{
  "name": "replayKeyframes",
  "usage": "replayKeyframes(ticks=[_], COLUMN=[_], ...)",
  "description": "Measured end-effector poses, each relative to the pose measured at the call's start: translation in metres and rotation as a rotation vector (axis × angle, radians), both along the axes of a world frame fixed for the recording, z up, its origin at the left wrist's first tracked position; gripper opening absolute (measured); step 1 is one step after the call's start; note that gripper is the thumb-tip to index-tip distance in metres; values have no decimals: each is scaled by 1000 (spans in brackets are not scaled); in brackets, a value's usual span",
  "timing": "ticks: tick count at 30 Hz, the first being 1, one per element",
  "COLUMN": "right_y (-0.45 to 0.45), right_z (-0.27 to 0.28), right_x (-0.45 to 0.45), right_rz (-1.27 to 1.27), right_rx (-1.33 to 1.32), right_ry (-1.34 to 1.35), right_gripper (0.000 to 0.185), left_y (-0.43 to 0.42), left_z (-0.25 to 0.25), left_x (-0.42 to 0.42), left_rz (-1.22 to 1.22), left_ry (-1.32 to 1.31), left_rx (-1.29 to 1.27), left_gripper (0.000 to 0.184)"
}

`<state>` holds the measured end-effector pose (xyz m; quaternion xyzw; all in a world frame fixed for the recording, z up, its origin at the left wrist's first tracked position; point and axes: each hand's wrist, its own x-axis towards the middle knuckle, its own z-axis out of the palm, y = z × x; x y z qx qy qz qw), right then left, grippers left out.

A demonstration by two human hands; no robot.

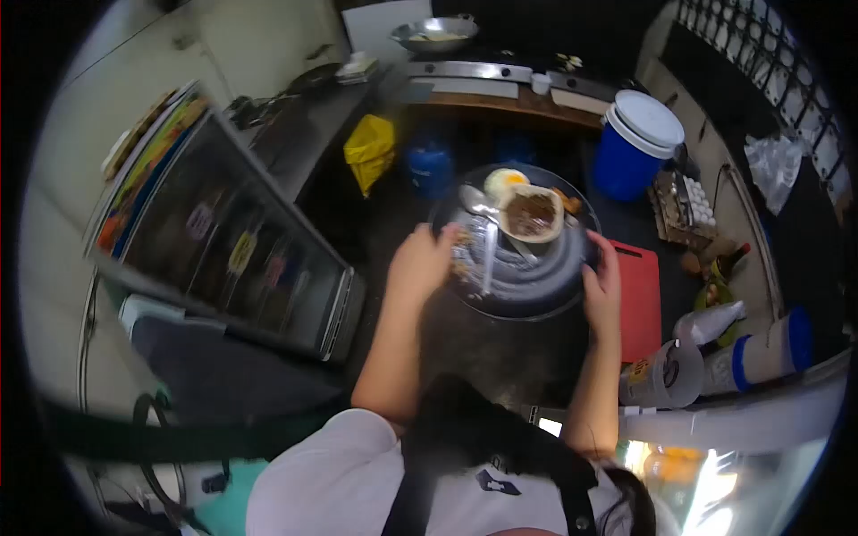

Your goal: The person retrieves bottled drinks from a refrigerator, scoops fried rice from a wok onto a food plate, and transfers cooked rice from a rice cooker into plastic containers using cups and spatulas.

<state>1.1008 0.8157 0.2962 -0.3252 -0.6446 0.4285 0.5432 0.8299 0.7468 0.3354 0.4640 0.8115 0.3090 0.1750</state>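
A large round dark tray (527,299) is held level in front of me, gripped at both sides. My left hand (425,253) closes on its left rim, and my right hand (604,272) closes on the right rim. On it stands a pale bowl (543,238) of brown food. Behind the bowl lies a fried egg (508,181), with a spoon (478,202) to the left. A long, pale utensil (489,259), perhaps a knife or fork, lies lengthwise nearer me. Crumbs or food bits are scattered by the left rim, and an orange-brown piece (568,202) sits beyond the bowl.
On the right are a blue bucket with a white lid (627,156), eggs in a carton (697,201), a red cutting board (639,299) and a clear pitcher (663,375). A glass-doored fridge (241,232) stands left. A wok (435,36) sits on the stove at the back.
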Motion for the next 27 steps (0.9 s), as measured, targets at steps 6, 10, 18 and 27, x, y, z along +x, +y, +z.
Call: replayKeyframes(ticks=[6,10,18,27], right_y=[147,228,411,741], right_z=[-85,-146,-186,-263], right_x=[-73,-131,-201,-280], right_rz=[174,280,252,259], right_rx=[23,-66,-395,-557], right_ry=[-61,-39,72,99], right_gripper=[52,59,77,80], left_y=[76,137,342,674], left_z=[-61,-107,-234,-315], left_x=[-57,-126,-227,-316], left_rz=[156,156,104,-38], left_ry=[-25,-187,-583,-358], left_rx=[67,134,52,134], left_gripper=[58,58,47,53])
